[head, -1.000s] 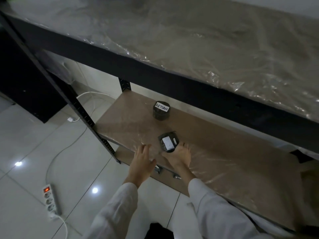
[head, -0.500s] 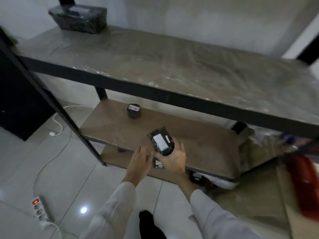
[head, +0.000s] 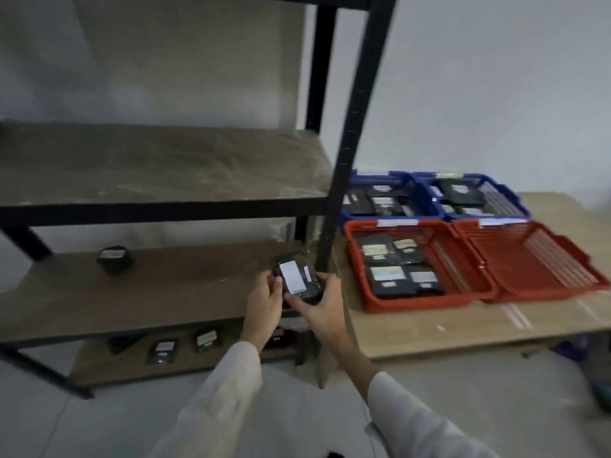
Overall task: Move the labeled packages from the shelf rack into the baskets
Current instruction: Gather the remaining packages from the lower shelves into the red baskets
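Both hands hold one small black package (head: 297, 280) with a white label facing up, in front of the shelf rack (head: 158, 282) near its right post. My left hand (head: 264, 300) grips its left side and my right hand (head: 322, 307) its right and underside. A round black labeled package (head: 115, 260) stays on the middle shelf at the left. Several labeled packages (head: 162, 350) lie on the bottom shelf. To the right stand two red baskets (head: 358, 259) (head: 535, 259) and two blue baskets (head: 350, 193) (head: 509, 193); the left red one and both blue ones hold packages.
The rack's black front post (head: 350, 133) rises just right of my hands, between them and the baskets. The baskets rest on a low wooden board (head: 463, 325) by the white wall. The upper shelf (head: 158, 160) is wrapped in plastic film.
The package was lifted off the middle shelf in my right hand, and my left hand has now closed on it too. My view has swung up and right, bringing the baskets into sight.
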